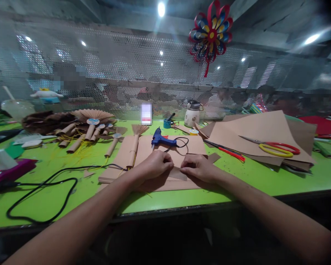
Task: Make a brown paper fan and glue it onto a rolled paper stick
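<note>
My left hand (156, 164) is closed in a pinch at one end of a narrow brown paper strip (179, 175), low over a stack of brown paper sheets (154, 185). Facing it, my right hand (200, 167) pinches the same strip with thumb and fingers. Part of the strip is hidden by the hands. Just beyond them a blue glue gun (163, 140) lies on the sheets, its black cord looping to the right. Left of the glue gun is a rolled paper tube (132, 151) with a pleated fan top.
Scissors (276, 147) with red and yellow handles rest on large brown sheets (245, 129) at right, near a red-handled tool (231, 154). Several finished paper tubes (77, 144) lie at left. A black cable (68, 191) loops across the green table (99, 206). Behind stand a mug (192, 115) and lit phone (146, 113).
</note>
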A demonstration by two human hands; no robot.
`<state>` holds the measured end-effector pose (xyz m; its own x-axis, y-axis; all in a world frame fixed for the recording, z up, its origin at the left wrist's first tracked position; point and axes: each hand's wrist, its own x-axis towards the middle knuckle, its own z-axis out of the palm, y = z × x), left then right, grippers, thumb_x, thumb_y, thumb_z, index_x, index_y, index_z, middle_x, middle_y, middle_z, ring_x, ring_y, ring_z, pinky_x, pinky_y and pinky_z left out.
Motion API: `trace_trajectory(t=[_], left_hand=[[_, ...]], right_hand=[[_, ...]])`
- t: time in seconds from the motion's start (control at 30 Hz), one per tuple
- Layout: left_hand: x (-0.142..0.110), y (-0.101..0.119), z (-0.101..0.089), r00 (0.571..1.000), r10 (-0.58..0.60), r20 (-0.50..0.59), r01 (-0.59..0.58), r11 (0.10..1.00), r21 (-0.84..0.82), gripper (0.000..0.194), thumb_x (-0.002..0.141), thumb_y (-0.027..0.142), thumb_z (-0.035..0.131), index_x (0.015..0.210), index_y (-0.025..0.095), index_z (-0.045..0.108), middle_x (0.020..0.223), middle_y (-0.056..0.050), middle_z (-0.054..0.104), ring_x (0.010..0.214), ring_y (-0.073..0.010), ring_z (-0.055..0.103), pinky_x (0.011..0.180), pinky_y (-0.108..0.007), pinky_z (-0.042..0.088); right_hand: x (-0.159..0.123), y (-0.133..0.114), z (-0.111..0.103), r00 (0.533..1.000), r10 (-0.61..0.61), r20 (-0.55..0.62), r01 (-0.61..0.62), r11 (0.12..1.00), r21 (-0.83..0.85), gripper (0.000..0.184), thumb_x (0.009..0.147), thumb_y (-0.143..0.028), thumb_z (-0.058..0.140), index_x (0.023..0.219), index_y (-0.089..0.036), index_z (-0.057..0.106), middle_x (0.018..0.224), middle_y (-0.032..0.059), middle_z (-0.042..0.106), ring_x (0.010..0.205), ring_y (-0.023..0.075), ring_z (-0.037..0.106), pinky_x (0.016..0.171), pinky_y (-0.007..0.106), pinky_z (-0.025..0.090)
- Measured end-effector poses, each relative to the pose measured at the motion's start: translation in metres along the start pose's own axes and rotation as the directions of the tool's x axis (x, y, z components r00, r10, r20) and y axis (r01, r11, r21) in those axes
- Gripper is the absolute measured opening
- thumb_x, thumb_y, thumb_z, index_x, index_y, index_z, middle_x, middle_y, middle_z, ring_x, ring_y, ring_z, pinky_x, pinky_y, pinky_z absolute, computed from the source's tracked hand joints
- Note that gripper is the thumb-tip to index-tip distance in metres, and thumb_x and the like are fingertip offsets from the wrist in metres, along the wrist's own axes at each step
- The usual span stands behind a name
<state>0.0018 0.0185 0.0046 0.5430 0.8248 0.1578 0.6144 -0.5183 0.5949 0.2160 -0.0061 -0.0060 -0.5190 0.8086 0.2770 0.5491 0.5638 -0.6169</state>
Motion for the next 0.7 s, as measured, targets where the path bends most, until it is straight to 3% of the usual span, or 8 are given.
trace_trajectory(t=[0.17, 0.37, 0.7], left_hand=[[-0.001, 0.0, -0.001, 0.998, -0.011, 0.059, 0.012, 1.0, -0.013, 0.02, 0.074, 0.026, 0.052, 0.073, 0.016, 0.069, 0.068, -0.003, 0.067, 0.065, -0.0173, 0.057, 0.058, -0.025, 0.038], [-0.003, 0.003, -0.005, 0.996, 0.051, 0.079, -0.064, 0.982, 0.176, 0.02, 0.078, 0.03, 0.055, 0.073, 0.016, 0.069, 0.076, -0.007, 0.067, 0.07, -0.0179, 0.057, 0.06, -0.026, 0.037], [-0.006, 0.01, -0.006, 0.982, 0.089, 0.169, -0.126, 0.967, 0.221, 0.02, 0.084, 0.028, 0.052, 0.086, 0.016, 0.068, 0.081, -0.006, 0.067, 0.072, -0.0168, 0.057, 0.062, -0.025, 0.039]], right_hand=[[-0.001, 0.001, -0.001, 0.999, -0.023, 0.026, 0.023, 0.999, -0.023, 0.008, 0.084, -0.016, 0.06, 0.08, -0.015, 0.067, 0.079, 0.0028, 0.065, 0.074, 0.0146, 0.058, 0.069, 0.026, 0.044], [0.0, 0.003, -0.001, 0.993, -0.115, 0.026, 0.117, 0.985, -0.128, 0.007, 0.086, -0.015, 0.06, 0.08, -0.015, 0.064, 0.079, 0.0033, 0.061, 0.073, 0.0143, 0.055, 0.067, 0.025, 0.042], [0.003, -0.007, 0.004, 0.984, -0.175, 0.034, 0.178, 0.964, -0.196, 0.004, 0.085, -0.013, 0.063, 0.082, -0.015, 0.061, 0.082, 0.0049, 0.058, 0.076, 0.0156, 0.054, 0.067, 0.025, 0.043]])
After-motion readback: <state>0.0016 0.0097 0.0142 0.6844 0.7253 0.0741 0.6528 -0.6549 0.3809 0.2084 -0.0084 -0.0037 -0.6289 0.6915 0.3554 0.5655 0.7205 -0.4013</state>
